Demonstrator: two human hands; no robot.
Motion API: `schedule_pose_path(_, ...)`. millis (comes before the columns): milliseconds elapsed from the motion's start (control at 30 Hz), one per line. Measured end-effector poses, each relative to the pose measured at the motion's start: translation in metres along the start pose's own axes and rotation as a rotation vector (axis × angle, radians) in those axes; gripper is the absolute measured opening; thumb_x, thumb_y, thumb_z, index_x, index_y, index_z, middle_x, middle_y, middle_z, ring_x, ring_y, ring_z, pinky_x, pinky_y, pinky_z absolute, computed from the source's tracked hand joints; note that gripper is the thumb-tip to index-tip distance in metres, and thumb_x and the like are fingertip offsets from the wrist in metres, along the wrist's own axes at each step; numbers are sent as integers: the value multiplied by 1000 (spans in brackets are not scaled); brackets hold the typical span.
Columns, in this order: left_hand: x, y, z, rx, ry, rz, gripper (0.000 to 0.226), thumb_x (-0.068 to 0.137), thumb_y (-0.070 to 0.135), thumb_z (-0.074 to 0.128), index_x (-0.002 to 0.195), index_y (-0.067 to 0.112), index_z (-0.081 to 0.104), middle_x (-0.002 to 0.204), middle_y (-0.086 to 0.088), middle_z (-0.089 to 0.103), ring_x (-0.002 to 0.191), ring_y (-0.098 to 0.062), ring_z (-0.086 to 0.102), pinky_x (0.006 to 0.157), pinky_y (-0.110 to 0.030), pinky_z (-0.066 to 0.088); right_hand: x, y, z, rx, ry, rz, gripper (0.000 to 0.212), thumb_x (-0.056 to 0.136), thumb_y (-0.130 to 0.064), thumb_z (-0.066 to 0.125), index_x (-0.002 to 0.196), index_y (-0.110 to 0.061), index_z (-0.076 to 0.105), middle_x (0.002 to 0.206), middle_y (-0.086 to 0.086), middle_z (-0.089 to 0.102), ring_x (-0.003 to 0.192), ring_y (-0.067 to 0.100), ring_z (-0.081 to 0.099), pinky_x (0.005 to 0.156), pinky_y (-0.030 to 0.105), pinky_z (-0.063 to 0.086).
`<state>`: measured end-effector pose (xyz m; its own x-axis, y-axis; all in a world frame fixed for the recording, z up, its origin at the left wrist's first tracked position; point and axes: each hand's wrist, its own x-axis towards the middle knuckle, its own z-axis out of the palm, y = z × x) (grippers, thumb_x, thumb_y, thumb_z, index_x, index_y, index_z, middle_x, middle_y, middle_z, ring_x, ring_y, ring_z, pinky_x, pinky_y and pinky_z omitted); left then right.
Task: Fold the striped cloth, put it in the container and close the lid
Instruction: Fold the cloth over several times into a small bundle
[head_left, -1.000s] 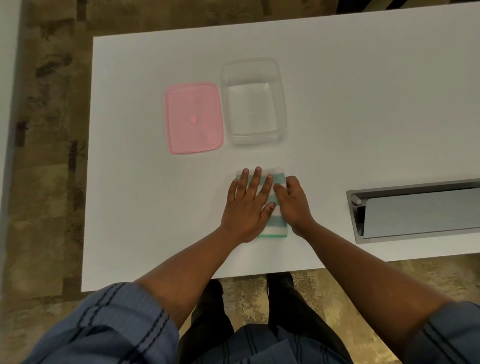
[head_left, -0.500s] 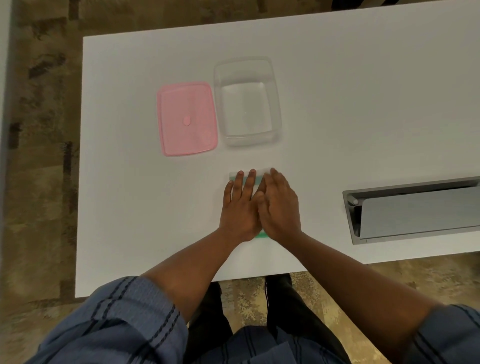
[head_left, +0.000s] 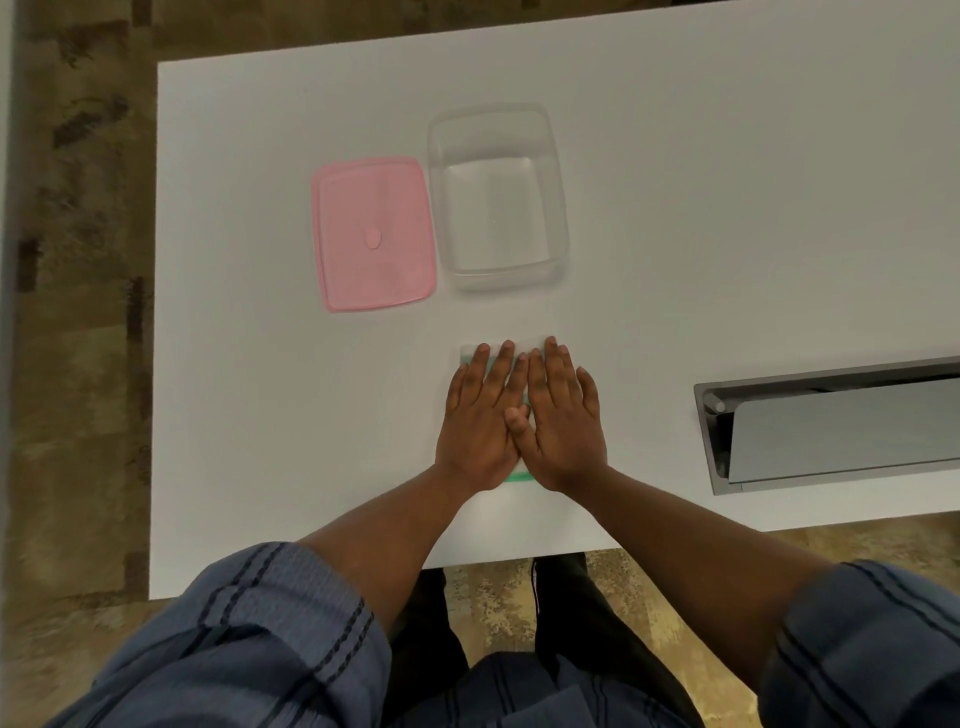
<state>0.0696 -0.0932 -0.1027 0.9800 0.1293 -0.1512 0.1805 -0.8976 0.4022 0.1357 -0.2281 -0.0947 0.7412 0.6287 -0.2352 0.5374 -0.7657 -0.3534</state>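
Note:
The folded striped cloth (head_left: 519, 476), white and green, lies flat near the table's front edge and is almost wholly covered by my hands; only its far edge and a green strip at the near edge show. My left hand (head_left: 480, 421) and my right hand (head_left: 561, 421) rest side by side, palms down and fingers spread, pressing on it. Beyond them stands the clear container (head_left: 558, 208), with nothing inside. The pink lid (head_left: 374, 234) lies flat to its left, touching or nearly touching its side.
The white table (head_left: 260, 415) ends just behind my wrists and at the left. A grey recessed cable box (head_left: 831, 426) with a tilted flap is set into the table at the right. Patterned carpet lies beyond the edges.
My right hand has slid from the cloth's right edge onto its top, beside my left hand. Both palms now lie flat on the cloth, hiding more of it.

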Motion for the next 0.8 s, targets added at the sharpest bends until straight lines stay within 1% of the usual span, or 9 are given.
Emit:
schedule_pose_path(133,0,2,-1,37,-20,-18,66,101,43,23,162,17,13,170,-6,8,157,-28,-3,127,-48,8,2,0,1,1,-7,-13,80,101,-59,4,162,-8,10,171,14,2,158,24,-3,128,44,8)
schedule_pose_path(200,1,3,-2,47,-32,-27,66,102,44,20,161,16,15,170,-6,9,157,-28,-2,127,-48,9,3,1,2,-6,-8,-16,79,101,-59,6,161,-8,11,171,14,2,158,25,-1,127,45,10)
schedule_pose_path(333,1,5,-5,67,-46,-32,68,102,47,1,161,16,14,170,-6,9,157,-29,-2,127,-48,8,3,1,3,-15,-6,-14,78,101,-58,10,161,-7,11,170,15,3,158,25,1,127,46,11)
schedule_pose_path(367,1,5,-5,69,-51,-34,70,102,48,-1,161,16,14,170,-6,8,157,-29,-2,127,-48,8,3,2,3,-21,-11,-15,79,101,-58,9,161,-7,11,170,15,3,158,25,0,127,46,12)
schedule_pose_path(567,1,7,-6,71,-70,-45,70,101,48,-3,162,16,11,171,-6,5,157,-29,-4,126,-51,11,4,2,4,-35,-28,-10,79,100,-58,9,162,-8,9,171,15,1,158,25,-2,127,46,10)
schedule_pose_path(800,1,6,-4,68,-63,-40,67,102,44,3,162,16,11,170,-6,4,157,-29,-3,126,-51,11,3,3,3,-28,-27,-20,77,100,-54,14,161,-7,9,170,15,1,158,25,-2,127,46,9)
